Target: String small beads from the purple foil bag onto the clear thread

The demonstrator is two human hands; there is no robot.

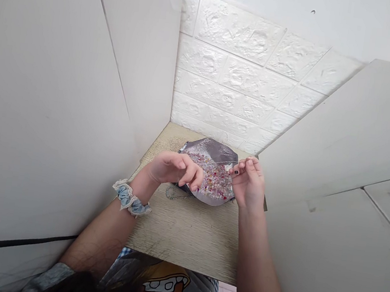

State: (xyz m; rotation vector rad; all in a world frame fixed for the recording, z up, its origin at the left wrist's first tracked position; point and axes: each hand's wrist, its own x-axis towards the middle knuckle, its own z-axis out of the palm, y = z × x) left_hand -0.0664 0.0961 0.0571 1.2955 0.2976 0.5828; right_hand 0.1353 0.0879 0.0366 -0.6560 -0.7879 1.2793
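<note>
An open silvery pouch (209, 145) lies on the small table, spread out with many small pink, red, white and clear beads (214, 179) in it. My right hand (250, 179) is at the pouch's right edge, with thumb and fingers pinched on a thin, pale needle-like strand (227, 162). That strand points left over the beads; whether it is wire, thread or a needle is hard to tell. Over the pouch's left side hovers my left hand (177, 168), its fingers loosely bent and apart, with nothing visible in them. A string of small beads (174, 195) lies below it.
The narrow wood-grain table (191, 231) stands between a pale panel (137, 62) on the left and another panel (347, 137) on the right. A white brick-patterned wall (233, 74) closes off the back. A blue scrunchie (130, 199) circles my left wrist.
</note>
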